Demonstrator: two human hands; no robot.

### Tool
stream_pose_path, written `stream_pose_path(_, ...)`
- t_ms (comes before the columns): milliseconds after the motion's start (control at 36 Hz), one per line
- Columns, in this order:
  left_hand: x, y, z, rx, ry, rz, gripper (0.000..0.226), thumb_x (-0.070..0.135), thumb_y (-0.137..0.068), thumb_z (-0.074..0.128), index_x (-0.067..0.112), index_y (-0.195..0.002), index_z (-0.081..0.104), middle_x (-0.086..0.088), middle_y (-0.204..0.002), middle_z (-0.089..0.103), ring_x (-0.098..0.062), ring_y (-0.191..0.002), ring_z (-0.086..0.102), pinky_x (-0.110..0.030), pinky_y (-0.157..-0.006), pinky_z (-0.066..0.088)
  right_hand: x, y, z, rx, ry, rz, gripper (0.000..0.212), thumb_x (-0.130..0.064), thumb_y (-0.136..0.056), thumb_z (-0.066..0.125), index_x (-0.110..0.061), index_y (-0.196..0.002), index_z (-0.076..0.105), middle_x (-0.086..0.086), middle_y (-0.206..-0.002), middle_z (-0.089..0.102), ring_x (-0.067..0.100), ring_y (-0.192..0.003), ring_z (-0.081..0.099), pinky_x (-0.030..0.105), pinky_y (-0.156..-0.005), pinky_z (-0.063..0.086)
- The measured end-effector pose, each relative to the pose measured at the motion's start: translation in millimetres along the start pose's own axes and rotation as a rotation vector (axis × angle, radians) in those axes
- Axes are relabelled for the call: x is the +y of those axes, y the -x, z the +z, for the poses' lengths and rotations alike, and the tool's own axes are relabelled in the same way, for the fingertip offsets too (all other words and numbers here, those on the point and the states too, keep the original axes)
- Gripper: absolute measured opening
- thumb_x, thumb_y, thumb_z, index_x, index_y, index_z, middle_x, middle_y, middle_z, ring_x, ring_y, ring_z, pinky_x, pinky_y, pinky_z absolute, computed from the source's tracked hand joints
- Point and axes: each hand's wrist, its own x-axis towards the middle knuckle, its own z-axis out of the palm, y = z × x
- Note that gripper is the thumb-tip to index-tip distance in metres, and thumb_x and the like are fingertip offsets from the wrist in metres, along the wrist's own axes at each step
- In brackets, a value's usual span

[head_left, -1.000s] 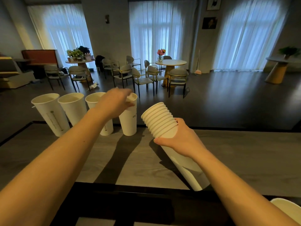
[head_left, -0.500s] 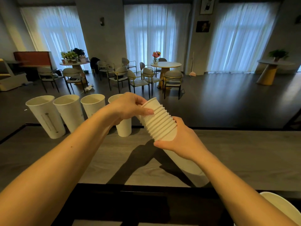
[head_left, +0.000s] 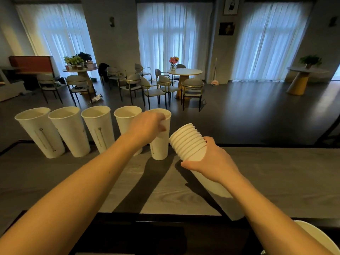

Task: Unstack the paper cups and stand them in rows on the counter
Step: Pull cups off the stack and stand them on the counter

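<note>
Several white paper cups stand in a row along the far edge of the grey counter [head_left: 276, 177], from the leftmost cup [head_left: 39, 133] to the fifth cup [head_left: 160, 146]. My left hand [head_left: 147, 126] grips that fifth cup by its rim and upper wall as it stands on the counter. My right hand [head_left: 211, 161] holds the tilted stack of nested cups [head_left: 187, 142] around its middle, just right of the row, rims pointing up and left. The stack's lower part runs under my right wrist.
A white rounded object [head_left: 316, 236] shows at the bottom right corner. The counter's dark front edge [head_left: 165, 218] runs below my arms. Beyond the counter lie a dark floor, round tables and chairs [head_left: 191, 89].
My left hand pulled the top cup off the stack, carried it left and set it as the fifth cup in the row. The stack in my right hand stayed nearly in place.
</note>
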Motion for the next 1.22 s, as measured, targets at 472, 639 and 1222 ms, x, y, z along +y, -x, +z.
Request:
stream_pose_path(472, 1.9, -18.8, 2.5, 0.03, -0.006, -0.023, 0.041, 0.037, -0.092, 0.061, 0.02, -0.129, 0.056, -0.005, -0.117, 0.068, -0.025, -0.102, 0.064, -0.042, -0.08, 0.056, 9.8, 9.3, -22.6, 0.022, -0.073, -0.017, 0.09, -0.062, -0.064, 0.083, -0.035, -0.135, 0.034, -0.014, -0.113, 0.056, 0.006, -0.096, 0.057, 0.034, -0.079, 0.056)
stream_pose_path(639, 39.8, -4.4, -16.7, 0.224, 0.331, -0.022, 0.027, 0.036, -0.099, 0.049, 0.021, -0.119, 0.06, 0.002, -0.112, 0.067, -0.01, -0.098, 0.061, -0.032, -0.084, 0.053, 24.2, 15.6, -45.7, 0.013, -0.116, -0.048, 0.092, -0.062, -0.064, 0.084, -0.035, -0.137, 0.035, -0.015, -0.114, 0.057, 0.006, -0.099, 0.058, 0.035, -0.082, 0.055)
stream_pose_path(1222, 120.7, 6.8, -38.2, 0.101, 0.669, -0.249, 0.022, 0.03, -0.088, 0.068, 0.022, -0.108, 0.066, 0.009, -0.098, 0.066, -0.008, -0.09, 0.06, -0.02, -0.069, 0.044, 82.3, 15.3, -90.6, -0.078, -0.063, -0.18, 0.098, -0.059, -0.063, 0.084, -0.032, -0.142, 0.032, -0.015, -0.113, 0.056, 0.007, -0.1, 0.058, 0.039, -0.084, 0.057)
